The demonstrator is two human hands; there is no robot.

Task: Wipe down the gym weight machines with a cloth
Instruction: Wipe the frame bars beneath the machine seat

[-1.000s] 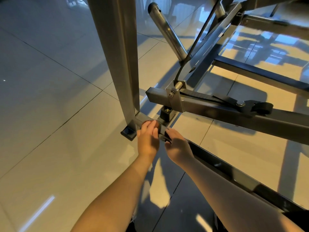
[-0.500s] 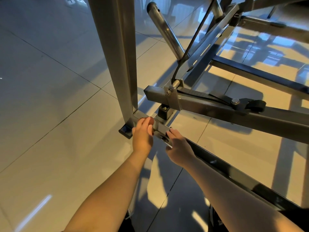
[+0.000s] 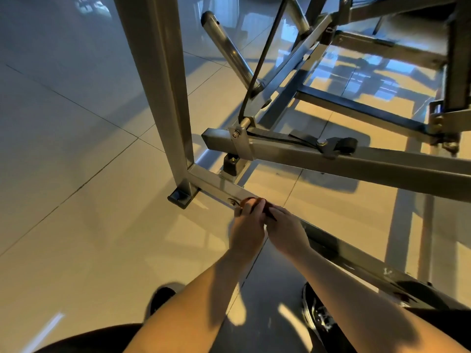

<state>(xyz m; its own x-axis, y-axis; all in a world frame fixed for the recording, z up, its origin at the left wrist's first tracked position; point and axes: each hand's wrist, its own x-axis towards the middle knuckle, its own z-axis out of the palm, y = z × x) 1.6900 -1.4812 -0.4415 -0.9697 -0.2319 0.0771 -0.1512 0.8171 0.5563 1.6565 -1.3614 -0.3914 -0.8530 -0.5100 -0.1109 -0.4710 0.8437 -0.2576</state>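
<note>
Both left hand and right hand curl fingers on bar, perhaps pinching cloth.

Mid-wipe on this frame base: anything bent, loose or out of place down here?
Nothing looks broken or askew. Only pale scuff marks on the dark floor rail, toward its near end, stand out. The left hand and right hand hold a dark cloth on that rail.
</note>
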